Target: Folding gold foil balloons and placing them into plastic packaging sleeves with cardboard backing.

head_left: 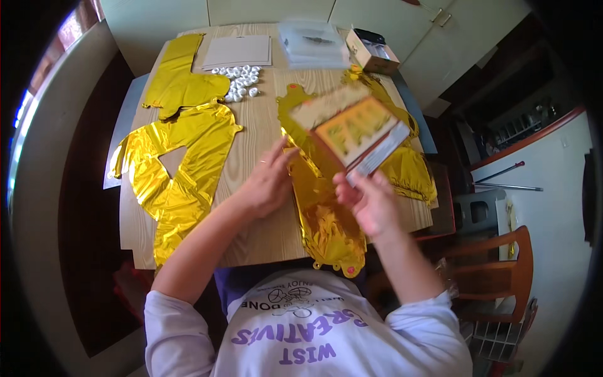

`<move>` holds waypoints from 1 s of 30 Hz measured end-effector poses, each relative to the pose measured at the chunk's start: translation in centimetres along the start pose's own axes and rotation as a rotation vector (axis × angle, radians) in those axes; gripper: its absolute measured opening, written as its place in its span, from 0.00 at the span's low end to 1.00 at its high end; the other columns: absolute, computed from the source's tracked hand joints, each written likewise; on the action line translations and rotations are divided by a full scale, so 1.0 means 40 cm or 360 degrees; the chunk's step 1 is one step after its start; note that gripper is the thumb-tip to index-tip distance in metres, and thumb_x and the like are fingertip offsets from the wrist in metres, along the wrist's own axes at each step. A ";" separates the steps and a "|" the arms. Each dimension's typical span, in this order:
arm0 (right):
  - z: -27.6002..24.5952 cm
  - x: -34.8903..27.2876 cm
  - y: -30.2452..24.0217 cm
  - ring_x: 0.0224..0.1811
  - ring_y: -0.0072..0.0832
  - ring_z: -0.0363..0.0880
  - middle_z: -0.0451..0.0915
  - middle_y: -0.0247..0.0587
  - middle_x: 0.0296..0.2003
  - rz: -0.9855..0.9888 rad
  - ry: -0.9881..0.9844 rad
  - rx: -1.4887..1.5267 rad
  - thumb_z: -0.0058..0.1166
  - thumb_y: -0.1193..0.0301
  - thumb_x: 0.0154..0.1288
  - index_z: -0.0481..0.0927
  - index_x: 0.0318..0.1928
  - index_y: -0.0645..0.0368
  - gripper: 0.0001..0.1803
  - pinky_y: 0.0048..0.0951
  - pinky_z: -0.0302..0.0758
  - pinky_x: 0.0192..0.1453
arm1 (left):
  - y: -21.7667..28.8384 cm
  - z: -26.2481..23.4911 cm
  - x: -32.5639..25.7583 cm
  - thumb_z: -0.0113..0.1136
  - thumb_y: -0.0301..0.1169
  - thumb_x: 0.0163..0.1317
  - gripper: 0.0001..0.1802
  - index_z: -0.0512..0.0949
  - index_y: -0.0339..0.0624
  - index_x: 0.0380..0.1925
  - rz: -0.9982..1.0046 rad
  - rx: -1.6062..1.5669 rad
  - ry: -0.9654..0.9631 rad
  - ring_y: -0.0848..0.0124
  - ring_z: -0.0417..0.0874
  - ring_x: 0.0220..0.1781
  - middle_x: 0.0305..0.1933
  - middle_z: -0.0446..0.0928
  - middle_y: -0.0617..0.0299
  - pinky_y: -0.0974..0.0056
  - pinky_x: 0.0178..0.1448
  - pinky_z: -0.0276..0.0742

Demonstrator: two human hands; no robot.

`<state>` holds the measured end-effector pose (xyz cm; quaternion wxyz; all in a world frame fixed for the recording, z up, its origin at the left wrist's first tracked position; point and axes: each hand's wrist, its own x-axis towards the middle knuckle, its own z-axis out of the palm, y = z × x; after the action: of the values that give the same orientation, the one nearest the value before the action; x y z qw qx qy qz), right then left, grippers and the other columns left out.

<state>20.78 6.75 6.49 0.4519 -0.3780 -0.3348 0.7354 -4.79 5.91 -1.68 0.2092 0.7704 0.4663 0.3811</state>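
My right hand point(370, 201) grips the lower corner of a flat printed package point(359, 133), orange and green, held tilted above the wooden table point(264, 232). My left hand point(267, 182) rests with fingers spread on a flat gold foil balloon point(323, 220) that lies lengthwise toward the near table edge. Another gold foil balloon point(173, 182) lies flat to the left, and a third one point(179, 78) lies at the far left. More gold foil point(411, 173) shows under and right of the package.
A pile of small white round pieces point(240, 80) sits at the far middle, beside white paper sheets point(239, 51). Clear plastic bags point(313, 44) and an open cardboard box point(372, 53) lie at the far right. A wooden chair point(496, 264) stands to the right.
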 end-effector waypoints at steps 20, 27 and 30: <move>-0.209 -0.283 -0.001 0.53 0.43 0.77 0.75 0.47 0.50 -0.1172 -0.0614 -0.2944 0.71 0.72 0.50 0.74 0.63 0.53 0.37 0.41 0.75 0.55 | 0.238 -0.003 -0.067 0.61 0.35 0.65 0.34 0.67 0.41 0.71 0.0284 0.0543 -0.0439 0.47 0.64 0.77 0.75 0.66 0.46 0.44 0.80 0.58; -0.263 -0.200 0.124 0.54 0.37 0.76 0.78 0.42 0.52 -0.2015 -0.0642 -0.2809 0.53 0.69 0.67 0.80 0.54 0.57 0.17 0.43 0.72 0.62 | 0.124 -0.007 -0.027 0.63 0.36 0.63 0.22 0.80 0.39 0.56 0.0166 0.0241 -0.0442 0.48 0.69 0.73 0.65 0.73 0.46 0.44 0.78 0.60; -0.250 -0.215 0.123 0.51 0.33 0.78 0.81 0.39 0.47 -0.2091 -0.0627 -0.2716 0.55 0.68 0.65 0.83 0.49 0.56 0.13 0.40 0.73 0.60 | 0.113 -0.028 -0.043 0.62 0.34 0.63 0.21 0.79 0.39 0.55 0.0182 0.0304 -0.0463 0.48 0.69 0.73 0.65 0.73 0.47 0.42 0.78 0.59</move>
<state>29.98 -1.45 -0.35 0.2841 -0.1902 -0.9367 -0.0755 -3.60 2.21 1.39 0.1784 0.8590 0.4206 0.2310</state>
